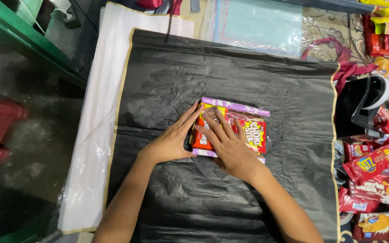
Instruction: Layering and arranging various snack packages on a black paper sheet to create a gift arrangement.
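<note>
Both hands lie flat, fingers spread, on a small stack of snack packets (237, 130): the left hand (174, 139) steadies its left edge, the right hand (226, 144) presses on top (apparently keeping the stack squared). The stack sits mid-sheet on black wrapping paper (181, 76); right of the sheet lie more snack packs (379, 180).

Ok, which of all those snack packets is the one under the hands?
The small stack of snack packets mid-sheet on the black wrapping sheet; both hands rest on it, the others lie off to the right.
</note>
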